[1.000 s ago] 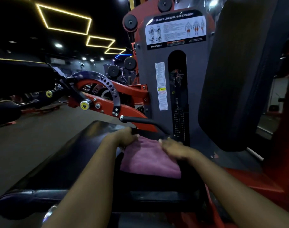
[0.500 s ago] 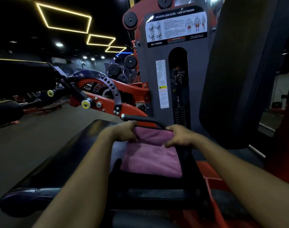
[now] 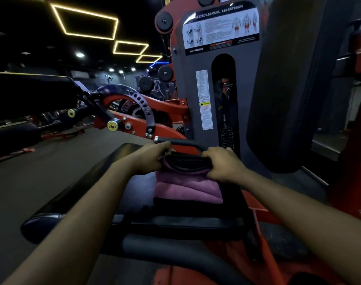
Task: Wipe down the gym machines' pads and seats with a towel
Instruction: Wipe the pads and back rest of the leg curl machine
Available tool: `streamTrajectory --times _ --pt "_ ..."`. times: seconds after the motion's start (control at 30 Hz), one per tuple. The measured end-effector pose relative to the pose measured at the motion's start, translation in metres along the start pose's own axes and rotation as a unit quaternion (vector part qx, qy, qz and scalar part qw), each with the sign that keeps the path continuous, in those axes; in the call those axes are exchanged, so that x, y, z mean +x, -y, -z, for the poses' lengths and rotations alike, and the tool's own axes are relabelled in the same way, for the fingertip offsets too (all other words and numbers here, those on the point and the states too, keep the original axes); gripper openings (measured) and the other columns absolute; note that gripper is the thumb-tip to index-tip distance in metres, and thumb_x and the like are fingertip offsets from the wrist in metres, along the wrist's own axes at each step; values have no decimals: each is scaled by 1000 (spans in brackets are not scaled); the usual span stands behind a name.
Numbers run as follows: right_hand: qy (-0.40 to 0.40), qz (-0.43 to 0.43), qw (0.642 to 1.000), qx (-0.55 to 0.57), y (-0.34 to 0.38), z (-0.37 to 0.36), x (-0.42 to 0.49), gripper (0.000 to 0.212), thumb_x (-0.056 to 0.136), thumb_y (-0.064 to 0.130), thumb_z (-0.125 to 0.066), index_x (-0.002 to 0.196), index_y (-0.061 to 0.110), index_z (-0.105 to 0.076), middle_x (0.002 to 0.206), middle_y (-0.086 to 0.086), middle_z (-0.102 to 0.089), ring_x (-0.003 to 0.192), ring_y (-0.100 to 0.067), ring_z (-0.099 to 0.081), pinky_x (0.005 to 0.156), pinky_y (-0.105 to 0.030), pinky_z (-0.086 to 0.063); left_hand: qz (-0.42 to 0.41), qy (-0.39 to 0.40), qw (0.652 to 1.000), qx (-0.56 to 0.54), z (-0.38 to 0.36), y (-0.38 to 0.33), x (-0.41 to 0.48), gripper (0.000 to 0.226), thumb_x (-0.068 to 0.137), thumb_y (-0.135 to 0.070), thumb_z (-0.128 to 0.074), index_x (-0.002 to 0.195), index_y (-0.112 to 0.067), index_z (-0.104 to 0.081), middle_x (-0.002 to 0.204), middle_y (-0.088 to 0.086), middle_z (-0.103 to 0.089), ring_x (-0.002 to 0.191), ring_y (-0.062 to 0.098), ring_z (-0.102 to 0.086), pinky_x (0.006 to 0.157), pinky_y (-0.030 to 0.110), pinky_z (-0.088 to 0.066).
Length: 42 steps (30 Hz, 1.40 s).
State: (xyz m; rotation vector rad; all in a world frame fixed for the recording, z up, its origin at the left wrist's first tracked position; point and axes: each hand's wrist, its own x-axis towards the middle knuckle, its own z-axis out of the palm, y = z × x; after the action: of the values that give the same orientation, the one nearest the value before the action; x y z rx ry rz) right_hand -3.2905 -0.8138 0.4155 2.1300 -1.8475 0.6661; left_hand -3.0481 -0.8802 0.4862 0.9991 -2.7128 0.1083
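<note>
Towel: the pink towel (image 3: 188, 188) lies rumpled on the seat, far edge gathered between both hands, the rest trailing back toward the person.
Left hand: the left hand (image 3: 153, 159) has its fingers curled down over the towel's far left corner, gripping it.
Right hand: the right hand (image 3: 222, 164) is knuckles up, fingers tucked round the far right corner, gripping too.
Between the hands: a dark creased band; shadowed towel or seat edge, I can't tell which.
Handling: soft, light, floppy cloth by the look of it. It bunches rather than lying flat, so it will want spreading and pressing down to wipe properly.
Where to hold: the two far corners, as now, look right, keeping it wide for a pull across the pad.
Seat: the black seat pad (image 3: 140, 190) sits under and left of the hands, glossy and probably slick.
Handle: a black handle bar (image 3: 185, 143) runs just beyond the fingers.
Back pad: a tall black back pad (image 3: 288, 89) stands up and right of the right hand.
Housing: the grey weight-stack housing (image 3: 188, 64) rises straight ahead, past the handle.
</note>
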Motion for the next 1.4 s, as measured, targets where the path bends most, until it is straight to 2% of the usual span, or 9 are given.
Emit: streamTrajectory --times 0.17,0.3,0.53,0.77,0.97,1.13,1.23,1.3,1.4 --pt "96 -225 918 312 -34 6 23 35 73 48 -86 74 24 -62 71 -2 -64 64 -20 -58 59 -27 -45 114 17 982 -149 -10 10 13 38 93 0 -54 122 -20 -39 92 20 -71 64 33 -71 51 35 -57" --pt "289 -227 887 280 -38 -1 19 53 62 47 -92 93 11 -68 80 -7 -65 68 -20 -58 58 -29 -47 183 63 947 -257 -28 14 21 29 96 9 -51 119 -8 -45 97 28 -69 66 30 -73 56 40 -62" --pt "127 -167 955 211 -29 -15 21 45 61 19 -94 101 15 -74 89 1 -71 80 -17 -67 65 -24 -50 184 115 917 -335 -32 23 17 46 79 16 -73 117 -7 -59 104 20 -72 81 22 -73 74 40 -63" --pt "-86 136 970 180 -38 -36 -9 46 73 -7 -60 79 36 -43 79 17 -48 78 -2 -44 65 -30 -37 126 140 940 -284 -24 37 5 31 86 18 -51 108 -1 -59 101 16 -61 82 21 -62 75 32 -55" --pt "60 141 985 84 -63 -10 -26 60 66 -1 -55 117 30 -64 120 17 -52 108 -14 -44 84 -33 -33 148 193 932 -268 -10 23 6 30 89 10 -50 92 -10 -72 98 5 -71 87 17 -66 78 33 -58" --pt "175 96 977 -69 -59 19 -40 59 84 21 -57 136 49 -57 149 27 -44 138 -7 -34 93 -31 -20 187 221 942 -168 -13 7 21 29 92 -45 -67 83 -18 -67 97 3 -68 87 20 -65 77 40 -59" --pt "179 33 983 18 -33 35 -29 44 87 43 -46 120 37 -75 147 17 -54 138 -10 -47 115 -36 -33 188 264 942 -82 -22 -5 28 40 84 -52 -75 81 -20 -52 88 -2 -59 79 17 -56 73 39 -55" --pt "79 -6 986 145 -17 33 -15 33 99 34 -49 107 26 -80 122 5 -73 112 -15 -66 103 -38 -48 188 282 940 -41 -26 -14 30 39 85 -52 -75 82 -23 -49 85 -4 -56 76 15 -54 70 36 -53" --pt "101 -23 982 156 7 14 -4 39 107 38 -42 139 25 -61 141 -5 -62 127 -21 -58 111 -38 -42 190 270 943 -47 -27 -19 25 47 84 -46 -77 103 -19 -45 100 2 -58 88 21 -61 66 32 -54"
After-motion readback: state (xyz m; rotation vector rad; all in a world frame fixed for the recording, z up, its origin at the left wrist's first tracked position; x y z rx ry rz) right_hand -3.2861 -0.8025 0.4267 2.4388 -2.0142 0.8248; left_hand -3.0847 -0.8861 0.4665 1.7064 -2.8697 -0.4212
